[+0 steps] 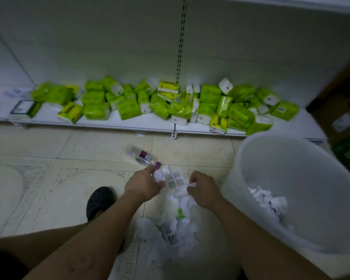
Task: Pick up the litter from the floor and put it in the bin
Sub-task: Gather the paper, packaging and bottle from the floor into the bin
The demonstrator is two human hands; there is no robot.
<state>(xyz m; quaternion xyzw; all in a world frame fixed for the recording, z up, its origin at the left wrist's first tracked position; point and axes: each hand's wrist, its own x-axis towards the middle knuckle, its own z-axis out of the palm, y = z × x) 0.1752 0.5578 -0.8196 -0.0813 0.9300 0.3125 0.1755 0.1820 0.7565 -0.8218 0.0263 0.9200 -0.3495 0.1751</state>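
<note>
left hand [142, 185] grips paper wad [158, 175] — right hand [205, 191] pinches paper scrap [192, 184], bin [291, 168] beside

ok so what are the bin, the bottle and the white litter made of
The bin looks like milky white plastic, smooth and matte; its thin wall seems faintly translucent. The bottle is probably clear glossy plastic: see-through body, purple label and cap. The litter looks mostly like crumpled white paper or tissue, soft and creased; it is too blurred to tell which.

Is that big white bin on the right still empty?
No, a heap of crumpled white paper lies at the bottom of the white bin.
</note>
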